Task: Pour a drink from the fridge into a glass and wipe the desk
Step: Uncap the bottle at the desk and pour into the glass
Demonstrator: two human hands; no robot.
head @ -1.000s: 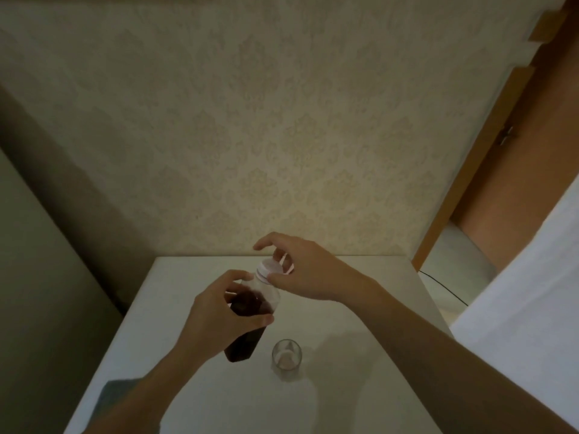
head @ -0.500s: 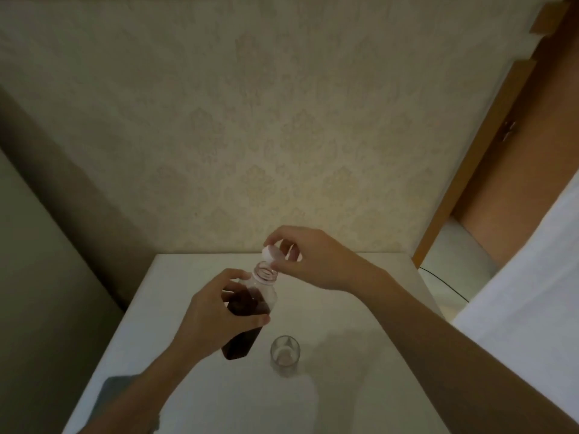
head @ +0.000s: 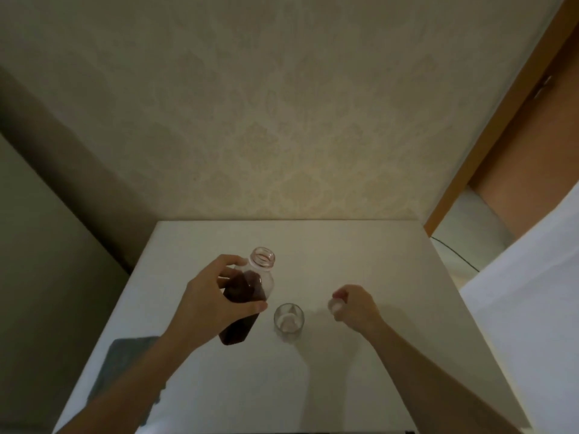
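Observation:
A clear plastic bottle (head: 250, 286) of dark drink is uncapped, its mouth open at the top. My left hand (head: 213, 303) grips its body and holds it slightly tilted over the white desk (head: 360, 261). Just right of the bottle's base stands a small empty glass (head: 289, 318), upright. My right hand (head: 355, 306) is low over the desk to the right of the glass, fingers closed on the white bottle cap (head: 336, 305).
A dark grey cloth (head: 125, 364) lies at the desk's near left, partly under my left forearm. A patterned wall backs the desk. A wooden door frame (head: 501, 126) and a white surface (head: 532, 308) stand to the right.
My right hand lifted the cap off the bottle and carried it down to the right of the glass. The left hand kept its grip on the bottle.

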